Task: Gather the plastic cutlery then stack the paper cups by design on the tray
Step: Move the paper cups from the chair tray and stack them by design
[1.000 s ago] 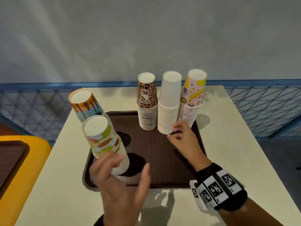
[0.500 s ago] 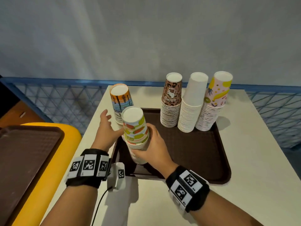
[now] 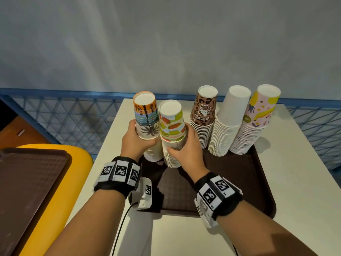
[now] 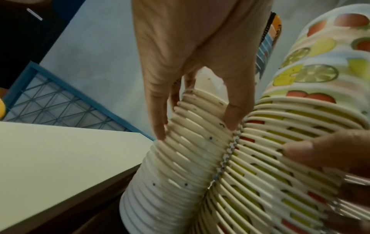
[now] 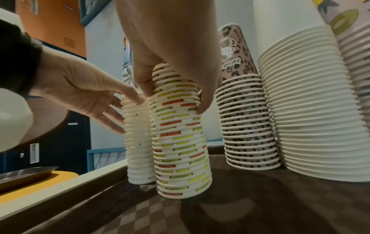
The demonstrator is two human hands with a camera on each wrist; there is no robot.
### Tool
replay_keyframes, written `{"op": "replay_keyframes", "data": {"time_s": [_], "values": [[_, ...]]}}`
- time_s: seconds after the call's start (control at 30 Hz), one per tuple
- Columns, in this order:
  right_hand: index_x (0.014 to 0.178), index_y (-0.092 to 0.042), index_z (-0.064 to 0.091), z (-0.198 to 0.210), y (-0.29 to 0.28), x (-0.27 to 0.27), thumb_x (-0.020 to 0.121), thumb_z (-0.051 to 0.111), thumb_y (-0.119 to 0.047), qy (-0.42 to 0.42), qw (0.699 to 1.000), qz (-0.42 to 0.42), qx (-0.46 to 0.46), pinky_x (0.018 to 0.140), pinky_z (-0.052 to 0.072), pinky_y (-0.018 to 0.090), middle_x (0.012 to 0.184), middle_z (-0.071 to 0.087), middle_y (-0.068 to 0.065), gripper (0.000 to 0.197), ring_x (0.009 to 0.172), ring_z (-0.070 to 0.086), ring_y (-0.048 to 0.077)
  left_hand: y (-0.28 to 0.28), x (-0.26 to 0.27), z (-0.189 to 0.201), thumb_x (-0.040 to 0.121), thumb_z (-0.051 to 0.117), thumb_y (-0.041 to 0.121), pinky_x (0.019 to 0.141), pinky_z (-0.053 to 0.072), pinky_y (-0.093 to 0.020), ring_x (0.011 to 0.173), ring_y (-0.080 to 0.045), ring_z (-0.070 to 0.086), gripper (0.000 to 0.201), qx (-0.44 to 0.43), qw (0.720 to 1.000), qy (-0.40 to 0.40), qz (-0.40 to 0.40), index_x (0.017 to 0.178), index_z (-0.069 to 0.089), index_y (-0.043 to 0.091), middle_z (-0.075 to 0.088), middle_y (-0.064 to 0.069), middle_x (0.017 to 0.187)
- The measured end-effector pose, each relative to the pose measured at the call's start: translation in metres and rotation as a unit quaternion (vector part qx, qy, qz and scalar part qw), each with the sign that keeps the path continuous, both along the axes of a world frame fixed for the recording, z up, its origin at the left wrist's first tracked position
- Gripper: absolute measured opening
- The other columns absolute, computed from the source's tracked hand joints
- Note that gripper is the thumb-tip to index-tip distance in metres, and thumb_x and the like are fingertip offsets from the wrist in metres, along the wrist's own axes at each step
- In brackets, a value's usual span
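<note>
Five upside-down stacks of paper cups stand in a row on the brown tray point(image 3: 239, 182). My left hand point(image 3: 135, 141) grips the palm-tree stack point(image 3: 146, 119) at the tray's left rim. My right hand point(image 3: 186, 150) grips the fruit-print stack point(image 3: 172, 124), which touches the palm-tree stack. In the right wrist view, thumb and fingers of the right hand point(image 5: 174, 98) wrap the fruit-print stack point(image 5: 180, 150), whose base sits on the tray point(image 5: 240, 205). The left hand point(image 4: 195, 123) pinches rims of the palm-tree stack point(image 4: 180, 174). No cutlery is in view.
To the right stand the leopard stack point(image 3: 203, 111), the white stack point(image 3: 230, 117) and the pink banana stack point(image 3: 258, 115). The tray lies on a cream table point(image 3: 304, 182). A second brown tray point(image 3: 27, 191) rests on a yellow seat point(image 3: 60, 182) at left. Blue mesh railing point(image 3: 73, 122) runs behind.
The right hand left the white stack and took hold of the fruit-print stack. The left hand took hold of the palm-tree stack. Both stacks now stand side by side, close to the leopard stack.
</note>
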State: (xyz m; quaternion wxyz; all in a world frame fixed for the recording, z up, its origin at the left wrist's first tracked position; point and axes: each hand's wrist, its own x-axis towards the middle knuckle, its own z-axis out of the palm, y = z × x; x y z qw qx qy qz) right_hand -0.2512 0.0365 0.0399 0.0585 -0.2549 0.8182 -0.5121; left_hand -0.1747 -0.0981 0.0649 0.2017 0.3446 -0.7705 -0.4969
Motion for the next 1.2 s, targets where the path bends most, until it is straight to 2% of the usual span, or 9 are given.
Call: {"op": "replay_keyframes", "data": {"time_s": [0.13,0.27,0.37,0.47,0.7,0.8,0.97,1.07,1.2], "values": [[0.134,-0.014,0.038,-0.001,-0.009,-0.014,0.067,0.079,-0.019,0.022,1.000,-0.014,-0.013,0.097,0.030,0.012,0.135,0.047,0.006,0.079,0.126,0.043,0.015,-0.011,-0.020,-0.001,0.061,0.083,0.019,0.092,0.046,-0.033,0.110,-0.019,0.057,0.074,-0.019,1.000,0.001,-0.005,0.123,0.043,0.015,0.060,-0.005,0.125],[0.133,-0.014,0.038,-0.005,-0.013,-0.020,0.070,0.077,-0.015,0.064,0.996,-0.060,-0.023,0.101,0.038,0.023,0.132,0.045,0.006,0.074,0.121,0.045,0.016,-0.021,-0.037,-0.008,0.042,0.072,0.043,0.098,0.046,-0.048,0.118,-0.028,0.052,0.086,-0.054,0.998,0.001,-0.021,0.120,0.046,0.017,0.059,-0.007,0.121],[0.112,-0.013,0.046,-0.013,-0.011,-0.020,0.073,0.073,-0.007,0.055,0.993,-0.091,-0.052,0.077,0.051,0.025,0.108,0.049,0.003,0.048,0.086,0.055,0.015,-0.026,-0.044,-0.011,0.043,0.075,0.038,0.097,0.046,-0.040,0.115,-0.022,0.054,0.086,-0.038,0.999,0.013,-0.026,0.120,0.046,0.016,0.060,-0.006,0.123],[0.086,-0.014,0.048,-0.028,-0.009,-0.021,0.076,0.069,-0.007,0.010,0.997,-0.059,-0.044,0.063,0.047,0.023,0.078,0.051,0.001,0.024,0.063,0.050,0.012,-0.029,-0.049,-0.014,0.053,0.082,0.021,0.088,0.043,-0.028,0.105,-0.013,0.055,0.079,-0.019,0.999,0.027,-0.016,0.123,0.043,0.014,0.059,-0.005,0.124],[0.085,-0.008,0.056,-0.047,-0.009,-0.032,0.078,0.067,-0.006,-0.018,0.997,-0.070,-0.035,0.070,0.055,0.029,0.089,0.063,0.010,0.013,0.079,0.063,0.022,-0.034,-0.059,-0.020,0.062,0.081,0.009,0.085,0.040,-0.024,0.106,-0.014,0.055,0.071,-0.045,0.998,0.043,-0.009,0.122,0.042,0.012,0.058,-0.005,0.124],[0.090,-0.007,0.059,-0.048,-0.009,-0.034,0.079,0.067,-0.006,-0.043,0.996,-0.068,-0.035,0.072,0.055,0.024,0.096,0.066,0.010,0.014,0.086,0.067,0.020,-0.033,-0.060,-0.022,0.062,0.081,0.011,0.085,0.039,-0.024,0.107,-0.014,0.054,0.072,-0.053,0.997,0.046,-0.013,0.123,0.042,0.012,0.058,-0.005,0.125],[0.115,-0.006,0.057,-0.048,-0.007,-0.033,0.081,0.066,-0.008,-0.095,0.994,-0.045,-0.004,0.086,0.049,0.024,0.119,0.064,0.008,0.036,0.109,0.061,0.017,-0.035,-0.060,-0.026,0.062,0.081,0.011,0.089,0.040,-0.027,0.117,-0.022,0.054,0.074,-0.066,0.997,0.048,-0.010,0.124,0.041,0.012,0.057,-0.008,0.127],[0.130,-0.005,0.045,-0.042,-0.007,-0.031,0.082,0.065,-0.008,-0.160,0.987,0.009,0.026,0.091,0.043,0.020,0.130,0.056,0.012,0.051,0.115,0.059,0.020,-0.035,-0.060,-0.026,0.063,0.080,0.010,0.089,0.040,-0.026,0.117,-0.022,0.054,0.074,-0.067,0.996,0.051,-0.010,0.125,0.041,0.011,0.057,-0.008,0.128],[0.140,-0.005,0.030,-0.031,-0.008,-0.029,0.084,0.064,-0.011,-0.169,0.981,0.065,0.064,0.101,0.038,0.026,0.142,0.046,0.012,0.066,0.127,0.049,0.022,-0.037,-0.062,-0.021,0.062,0.080,0.008,0.090,0.041,-0.027,0.115,-0.020,0.055,0.074,-0.062,0.995,0.074,-0.012,0.126,0.041,0.012,0.057,-0.008,0.128]]}}
